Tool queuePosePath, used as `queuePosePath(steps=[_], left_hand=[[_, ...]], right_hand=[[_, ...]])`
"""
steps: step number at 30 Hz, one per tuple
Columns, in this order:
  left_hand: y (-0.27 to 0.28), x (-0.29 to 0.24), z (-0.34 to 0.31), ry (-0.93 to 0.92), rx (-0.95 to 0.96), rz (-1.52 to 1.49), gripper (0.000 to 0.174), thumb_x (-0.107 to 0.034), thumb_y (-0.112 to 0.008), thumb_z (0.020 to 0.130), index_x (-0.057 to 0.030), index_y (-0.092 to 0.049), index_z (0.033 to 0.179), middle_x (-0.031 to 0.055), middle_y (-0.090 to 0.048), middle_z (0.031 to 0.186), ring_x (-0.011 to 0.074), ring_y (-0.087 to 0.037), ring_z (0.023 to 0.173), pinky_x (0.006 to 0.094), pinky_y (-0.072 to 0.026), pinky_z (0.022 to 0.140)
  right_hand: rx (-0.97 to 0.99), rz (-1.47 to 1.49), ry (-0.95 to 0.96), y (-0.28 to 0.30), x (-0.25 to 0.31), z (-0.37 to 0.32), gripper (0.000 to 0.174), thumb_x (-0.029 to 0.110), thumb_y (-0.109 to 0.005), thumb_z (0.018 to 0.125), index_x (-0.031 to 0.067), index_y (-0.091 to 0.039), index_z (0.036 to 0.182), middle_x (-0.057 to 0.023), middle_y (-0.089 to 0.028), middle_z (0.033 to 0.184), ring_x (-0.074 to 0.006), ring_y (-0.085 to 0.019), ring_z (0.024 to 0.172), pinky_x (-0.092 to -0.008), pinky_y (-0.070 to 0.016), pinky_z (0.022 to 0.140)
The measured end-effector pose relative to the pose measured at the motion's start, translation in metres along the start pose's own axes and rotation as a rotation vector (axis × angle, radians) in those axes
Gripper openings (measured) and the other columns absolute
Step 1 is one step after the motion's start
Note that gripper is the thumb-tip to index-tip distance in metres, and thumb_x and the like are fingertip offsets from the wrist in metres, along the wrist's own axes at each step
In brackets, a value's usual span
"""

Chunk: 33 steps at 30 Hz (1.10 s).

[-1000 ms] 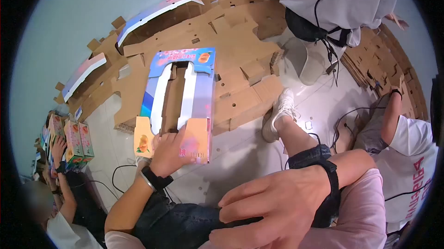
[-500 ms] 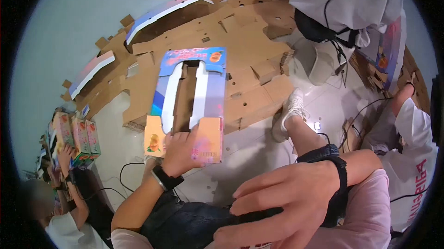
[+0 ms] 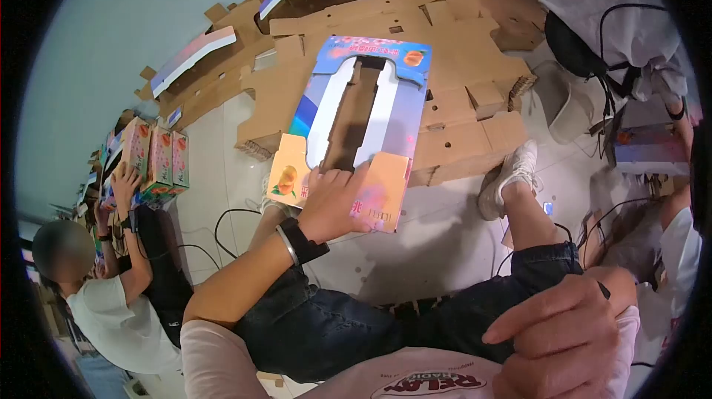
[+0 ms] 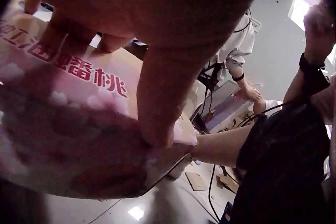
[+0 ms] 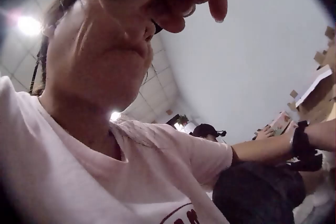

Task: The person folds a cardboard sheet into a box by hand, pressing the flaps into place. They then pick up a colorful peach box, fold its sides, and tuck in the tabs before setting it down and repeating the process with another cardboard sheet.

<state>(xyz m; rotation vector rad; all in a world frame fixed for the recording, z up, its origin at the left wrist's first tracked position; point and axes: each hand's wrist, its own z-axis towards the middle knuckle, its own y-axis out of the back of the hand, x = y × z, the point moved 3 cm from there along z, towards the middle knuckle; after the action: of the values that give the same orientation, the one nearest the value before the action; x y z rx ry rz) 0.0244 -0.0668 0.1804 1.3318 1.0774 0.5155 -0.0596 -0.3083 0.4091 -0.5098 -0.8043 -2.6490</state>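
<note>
A printed cardboard carton (image 3: 404, 106), blue and lilac with peach pictures, is held out in front of me with its long central slot facing up. My left hand (image 3: 335, 202) grips its near orange end, with fingers at the slot's edge. In the left wrist view, the thumb (image 4: 157, 113) presses near a corner of the carton (image 4: 68, 113), beside red lettering. My right hand (image 3: 564, 340) is raised in front of my chest, fingers loosely curled and holding nothing. The right wrist view shows that right hand (image 5: 176, 1) close to the face.
Stacked brown cardboard sheets (image 3: 460, 58) lie beyond the carton. Several printed boxes (image 3: 161, 162) stand at left beside a seated person (image 3: 122, 325). Another person at right handles a printed box (image 3: 653, 154). A black cable (image 3: 222, 232) crosses the floor; my shoe (image 3: 512, 180) rests near the cardboard.
The head view has turned, so the carton appears farther right and higher, still in my left hand. My right hand has drawn back and its fingers have curled. A printed box has appeared at right.
</note>
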Motion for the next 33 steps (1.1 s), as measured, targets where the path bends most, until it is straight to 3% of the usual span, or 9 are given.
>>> queuePosePath(steps=[16,21,22,24,26,27,29,30,33], left_hand=[[0.001,-0.002,0.004,0.029,0.024,0.055,0.110,-0.046,-0.082,0.061,-0.0084,-0.026,0.148,0.0125,-0.059,0.106,0.0319,-0.051,0.105,0.0485,-0.0276,0.097],[0.009,-0.004,0.008,0.066,0.068,-0.026,0.103,-0.047,-0.081,0.061,-0.0135,-0.033,0.145,0.0096,-0.059,0.100,0.0308,-0.052,0.099,0.0489,-0.0317,0.093],[0.011,-0.005,0.009,0.070,0.043,-0.076,0.100,-0.043,-0.082,0.061,-0.0156,-0.035,0.145,0.0088,-0.059,0.099,0.0304,-0.053,0.097,0.0459,-0.0329,0.090],[0.013,-0.006,0.012,0.069,0.034,-0.139,0.097,-0.040,-0.082,0.062,-0.0169,-0.038,0.144,0.0085,-0.059,0.098,0.0299,-0.053,0.096,0.0445,-0.0331,0.088],[0.013,-0.005,0.012,0.085,0.028,-0.280,0.089,-0.036,-0.082,0.063,-0.0174,-0.043,0.141,0.0087,-0.062,0.103,0.0283,-0.055,0.101,0.0418,-0.0326,0.091],[0.016,-0.004,0.014,0.084,0.040,-0.280,0.089,-0.036,-0.082,0.063,-0.0174,-0.043,0.141,0.0087,-0.062,0.103,0.0283,-0.055,0.101,0.0418,-0.0326,0.091],[0.019,-0.005,0.016,0.090,0.037,-0.455,0.081,-0.035,-0.081,0.064,-0.0161,-0.049,0.136,0.0100,-0.063,0.112,0.0278,-0.056,0.105,0.0421,-0.0326,0.094],[0.023,-0.006,0.016,0.089,0.052,-0.455,0.081,-0.035,-0.081,0.064,-0.0161,-0.049,0.136,0.0100,-0.063,0.112,0.0278,-0.056,0.105,0.0421,-0.0326,0.094],[0.022,-0.011,0.018,0.033,0.032,-0.493,0.076,-0.024,-0.082,0.069,-0.0088,-0.048,0.135,0.0117,-0.065,0.110,0.0257,-0.061,0.104,0.0379,-0.0459,0.090]], right_hand=[[0.119,0.100,-0.056,0.002,-0.007,-0.003,0.043,0.038,-0.063,0.089,0.0052,-0.051,0.064,-0.0038,-0.048,0.060,-0.0155,-0.044,0.049,-0.0341,-0.0545,0.061],[0.244,-0.223,-0.513,-0.005,-0.065,-0.025,0.027,0.031,-0.077,0.076,0.0097,-0.060,0.074,-0.0001,-0.053,0.072,-0.0169,-0.055,0.066,-0.0302,-0.0444,0.064],[0.176,0.003,-0.889,-0.011,-0.094,-0.041,0.031,0.034,-0.077,0.077,0.0074,-0.061,0.078,-0.0001,-0.056,0.076,-0.0175,-0.055,0.067,-0.0306,-0.0446,0.067],[0.157,0.210,-1.247,-0.021,-0.151,-0.098,0.037,0.036,-0.077,0.078,0.0058,-0.063,0.093,-0.0031,-0.059,0.085,-0.0160,-0.055,0.073,-0.0319,-0.0451,0.069],[0.206,0.251,-1.452,-0.025,-0.178,-0.145,0.065,0.045,-0.078,0.074,0.0007,-0.060,0.118,-0.0137,-0.063,0.104,-0.0201,-0.060,0.090,-0.0321,-0.0472,0.073],[0.200,0.260,-1.459,-0.028,-0.184,-0.158,0.065,0.045,-0.078,0.074,0.0007,-0.060,0.118,-0.0137,-0.063,0.104,-0.0201,-0.060,0.090,-0.0321,-0.0472,0.073],[0.305,0.472,-1.767,-0.039,-0.184,-0.183,0.104,0.057,-0.079,0.066,0.0026,-0.035,0.144,-0.0216,-0.050,0.131,-0.0278,-0.051,0.113,-0.0403,-0.0443,0.089],[0.387,0.738,-1.866,-0.042,-0.174,-0.162,0.120,0.062,-0.078,0.064,0.0063,-0.016,0.151,-0.0206,-0.036,0.145,-0.0313,-0.038,0.131,-0.0499,-0.0365,0.100],[0.402,0.994,-1.757,-0.066,-0.174,-0.158,0.118,0.058,-0.078,0.067,0.0081,-0.014,0.151,-0.0162,-0.037,0.146,-0.0300,-0.033,0.135,-0.0559,-0.0326,0.103]])
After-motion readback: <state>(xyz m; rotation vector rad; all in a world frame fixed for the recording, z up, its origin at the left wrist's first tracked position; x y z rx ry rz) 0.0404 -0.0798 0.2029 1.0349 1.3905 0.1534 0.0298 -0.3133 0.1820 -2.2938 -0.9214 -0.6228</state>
